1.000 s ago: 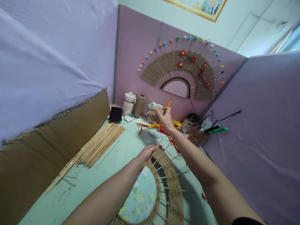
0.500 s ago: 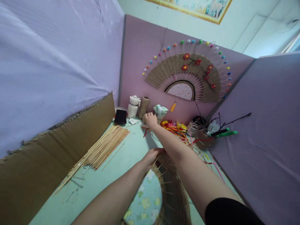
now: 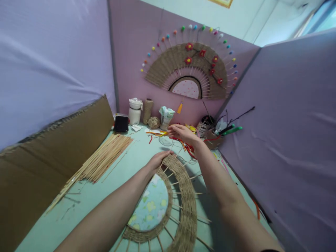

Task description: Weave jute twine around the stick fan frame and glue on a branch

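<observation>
My left hand (image 3: pixel 157 161) grips the upper end of a half-round woven fan (image 3: pixel 187 196), made of twine over thin sticks that poke out past its edge. Its inner half-circle is a pale blue flowered cloth panel (image 3: pixel 151 206). Beyond the fan's tip hovers my right hand (image 3: pixel 182 133), its fingers stretched out to the left, with nothing visible in them. Just left of that hand, a ball of twine (image 3: pixel 153 122) rests against the back of the table. Beneath it lie red and orange fuzzy craft stems (image 3: pixel 187 147) and a clear protractor (image 3: pixel 165 141).
Thin bamboo sticks (image 3: pixel 105 157) lie by a cardboard strip (image 3: pixel 65 129) on the left. Along the back stand a white bottle (image 3: pixel 135 112), a twine spool (image 3: pixel 148 111) and a cloth-topped cup (image 3: pixel 166 117). A finished fan (image 3: pixel 183 63) hangs above; green-handled scissors (image 3: pixel 233 130) are at right.
My right hand has left the twine ball and moved right. The woven fan has swung flatter and shows more of its face, still in my left hand. The view has shifted right and down.
</observation>
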